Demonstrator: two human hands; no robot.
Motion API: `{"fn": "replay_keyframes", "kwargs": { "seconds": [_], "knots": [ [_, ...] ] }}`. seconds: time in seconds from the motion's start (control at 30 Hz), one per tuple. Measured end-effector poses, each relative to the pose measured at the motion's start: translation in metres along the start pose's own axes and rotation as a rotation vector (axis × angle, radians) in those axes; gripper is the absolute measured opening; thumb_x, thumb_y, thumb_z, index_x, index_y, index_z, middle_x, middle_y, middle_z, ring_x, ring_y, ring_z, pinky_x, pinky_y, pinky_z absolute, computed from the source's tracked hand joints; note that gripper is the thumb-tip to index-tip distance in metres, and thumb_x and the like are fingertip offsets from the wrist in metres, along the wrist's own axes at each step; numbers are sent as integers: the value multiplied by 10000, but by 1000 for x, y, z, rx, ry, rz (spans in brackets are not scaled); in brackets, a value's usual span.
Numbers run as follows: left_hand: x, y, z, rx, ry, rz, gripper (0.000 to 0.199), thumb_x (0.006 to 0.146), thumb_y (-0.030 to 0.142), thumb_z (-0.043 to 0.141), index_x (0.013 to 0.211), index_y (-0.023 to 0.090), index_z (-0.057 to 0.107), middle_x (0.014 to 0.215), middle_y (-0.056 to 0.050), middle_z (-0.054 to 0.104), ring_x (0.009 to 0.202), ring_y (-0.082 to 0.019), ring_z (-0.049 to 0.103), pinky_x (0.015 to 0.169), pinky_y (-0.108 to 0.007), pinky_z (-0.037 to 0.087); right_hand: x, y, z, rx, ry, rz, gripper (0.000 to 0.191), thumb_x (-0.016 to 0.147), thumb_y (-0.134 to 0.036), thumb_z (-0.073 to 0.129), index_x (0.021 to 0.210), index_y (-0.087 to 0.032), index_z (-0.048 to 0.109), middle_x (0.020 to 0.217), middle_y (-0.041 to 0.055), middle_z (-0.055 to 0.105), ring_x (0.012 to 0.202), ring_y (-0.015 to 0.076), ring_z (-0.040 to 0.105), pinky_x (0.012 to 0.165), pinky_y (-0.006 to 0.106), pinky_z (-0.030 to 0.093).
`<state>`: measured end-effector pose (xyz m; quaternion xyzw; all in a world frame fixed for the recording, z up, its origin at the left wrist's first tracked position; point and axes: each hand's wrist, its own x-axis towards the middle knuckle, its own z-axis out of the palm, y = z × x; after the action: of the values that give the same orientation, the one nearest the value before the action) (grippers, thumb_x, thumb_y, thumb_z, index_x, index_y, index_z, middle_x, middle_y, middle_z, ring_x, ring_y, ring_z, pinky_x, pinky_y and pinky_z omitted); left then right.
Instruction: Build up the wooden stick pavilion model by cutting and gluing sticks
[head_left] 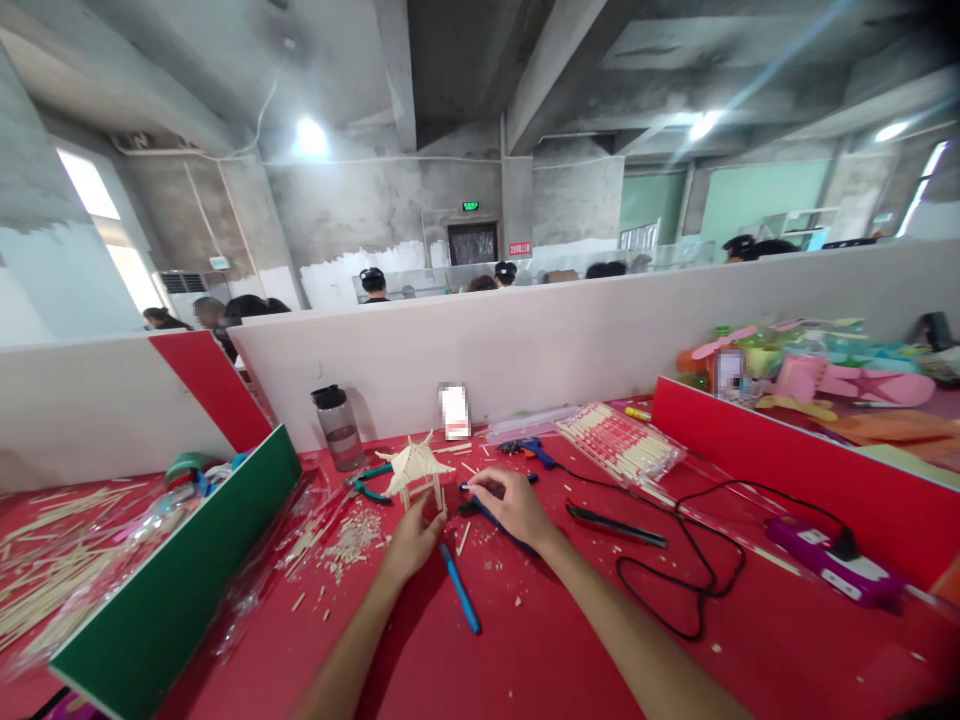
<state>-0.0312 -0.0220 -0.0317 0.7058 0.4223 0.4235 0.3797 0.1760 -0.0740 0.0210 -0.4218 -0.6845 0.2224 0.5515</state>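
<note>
My left hand (414,540) is closed on the base of a small pavilion model (417,468) made of pale wooden sticks, with a pointed, flared roof on thin posts. Just right of the model, my right hand (511,503) has its thumb and forefinger pinched together; what is between them is too small to make out. Under that hand lies a long dark-blue tool (501,528), partly covered. A blue pen (460,590) rests on the red table in front of my left hand. Green-handled pliers (370,486) lie left of the model.
A water bottle (338,428), a phone (454,412) and a blue glue gun (534,452) stand or lie at the back. To the right are bagged sticks (616,442), a black utility knife (615,524) and a corded purple power strip (832,562). Green (180,575) and red (810,470) dividers flank the workspace.
</note>
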Motion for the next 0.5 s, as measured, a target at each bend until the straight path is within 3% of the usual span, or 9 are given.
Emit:
{"fn": "replay_keyframes", "kwargs": {
  "seconds": [0.2, 0.37, 0.5],
  "knots": [
    [-3, 0, -4, 168, 29, 10, 415, 836, 504, 616, 993, 127, 692, 958, -124, 735, 853, -266, 667, 774, -362, 488, 1, 1, -1, -43, 27, -21, 140, 896, -279, 609, 865, -193, 715, 851, 36, 729, 773, 176, 661, 726, 273, 497],
    [-5, -1, -10, 286, -23, 59, 442, 864, 561, 550, 739, 148, 643, 655, -17, 610, 635, -185, 553, 604, -276, 384, 0, -3, 2, -3, 18, -13, 147, 894, -284, 600, 862, -193, 710, 833, 36, 733, 760, 178, 663, 726, 278, 509],
    [-6, 6, -13, 245, -101, 79, 486, 844, 580, 558, 604, 157, 574, 550, 24, 499, 549, -133, 442, 547, -247, 329, 0, -3, 7, 32, 14, -20, 147, 891, -286, 601, 866, -188, 708, 838, 41, 737, 770, 183, 674, 734, 283, 516]
  ]
}}
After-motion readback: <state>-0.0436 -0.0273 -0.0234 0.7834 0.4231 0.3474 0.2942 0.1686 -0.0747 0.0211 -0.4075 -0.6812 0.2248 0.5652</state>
